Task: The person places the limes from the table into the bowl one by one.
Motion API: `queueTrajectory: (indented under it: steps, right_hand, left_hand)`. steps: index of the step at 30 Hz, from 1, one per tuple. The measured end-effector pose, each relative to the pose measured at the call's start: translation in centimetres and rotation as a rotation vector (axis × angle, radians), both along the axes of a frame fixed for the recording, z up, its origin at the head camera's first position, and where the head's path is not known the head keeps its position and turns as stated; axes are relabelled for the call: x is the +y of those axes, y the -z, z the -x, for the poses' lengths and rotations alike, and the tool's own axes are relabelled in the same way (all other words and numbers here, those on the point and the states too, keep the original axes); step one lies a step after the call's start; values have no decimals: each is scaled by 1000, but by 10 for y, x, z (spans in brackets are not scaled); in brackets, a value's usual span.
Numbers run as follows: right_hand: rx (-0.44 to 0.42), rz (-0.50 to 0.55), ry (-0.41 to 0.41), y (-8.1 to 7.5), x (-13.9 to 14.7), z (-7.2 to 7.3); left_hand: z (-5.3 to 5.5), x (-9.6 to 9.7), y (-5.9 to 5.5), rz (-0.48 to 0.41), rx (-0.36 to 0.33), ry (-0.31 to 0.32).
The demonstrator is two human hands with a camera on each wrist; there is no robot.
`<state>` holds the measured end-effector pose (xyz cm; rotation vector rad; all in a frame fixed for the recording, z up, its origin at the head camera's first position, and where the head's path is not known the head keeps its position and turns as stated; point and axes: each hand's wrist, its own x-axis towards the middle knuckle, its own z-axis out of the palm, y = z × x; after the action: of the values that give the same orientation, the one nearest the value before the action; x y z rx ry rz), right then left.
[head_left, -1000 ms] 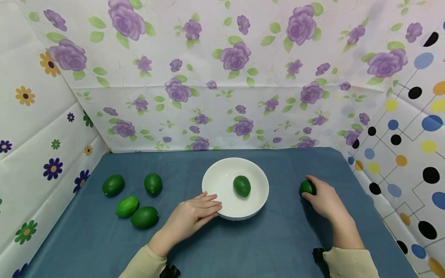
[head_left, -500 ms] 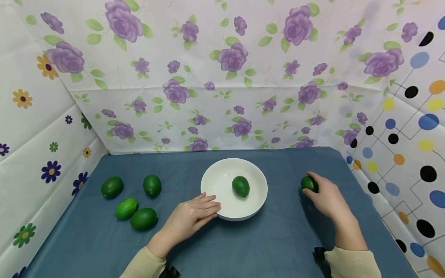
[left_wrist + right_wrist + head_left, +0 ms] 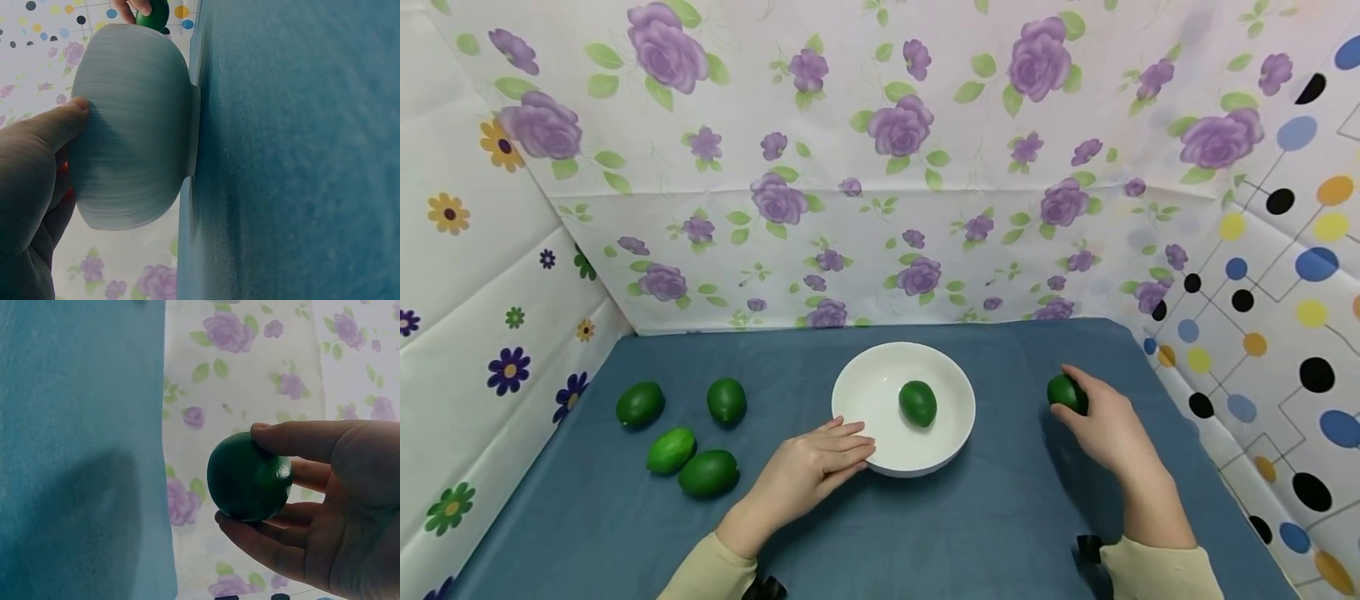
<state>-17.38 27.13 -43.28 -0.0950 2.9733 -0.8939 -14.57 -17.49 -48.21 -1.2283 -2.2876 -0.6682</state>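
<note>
In the head view, my left hand (image 3: 808, 467) lies with straight fingers over the near left rim of a white bowl (image 3: 857, 392). Its thumb touches the bowl's outer wall in the left wrist view. One green lime (image 3: 917, 403) sits inside the bowl. To the bowl's right, my right hand (image 3: 1105, 421) holds another dark green lime (image 3: 247, 478) between thumb and fingertips. The right wrist view shows this lime raised off the blue cloth, with a shadow cast below.
Several limes lie grouped at the left: a dark lime (image 3: 640, 404), another dark lime (image 3: 726, 401), a brighter lime (image 3: 672, 451) and a larger lime (image 3: 709, 473). A blue cloth (image 3: 925, 542) covers the table. A flowered curtain (image 3: 850, 233) stands behind, with patterned sheets on both sides.
My right hand has lifted slightly with the lime in its fingers. The left hand stays at the bowl's rim, and the head view has shifted a little.
</note>
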Motion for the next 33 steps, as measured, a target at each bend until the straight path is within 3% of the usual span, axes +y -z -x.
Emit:
queueTrajectory:
  steps: [33]
  right_hand:
    - [67, 50, -42, -19, -30, -13]
  left_hand:
    - [-1, 0, 0, 1, -11, -7]
